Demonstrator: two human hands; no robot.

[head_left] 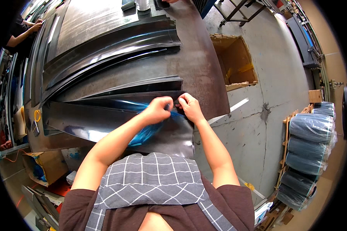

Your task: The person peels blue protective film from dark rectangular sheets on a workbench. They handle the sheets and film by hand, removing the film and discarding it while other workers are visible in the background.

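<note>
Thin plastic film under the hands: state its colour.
Translucent blue film, peeling off a glossy black sheet; head view shows it best.

An open brown cardboard box [235,63] stands on the concrete floor in the upper right of the frame — square, flaps folded out, with something yellow lying inside. At the lower left, under the table edge, a second open cardboard carton [42,167] holds blue plastic, and a small brown box [315,96] sits at the far right edge above a stack of dark rolls wrapped in clear plastic [308,150] — these lie piled along the lower right. No labels, signs or screens can be made out.
</note>
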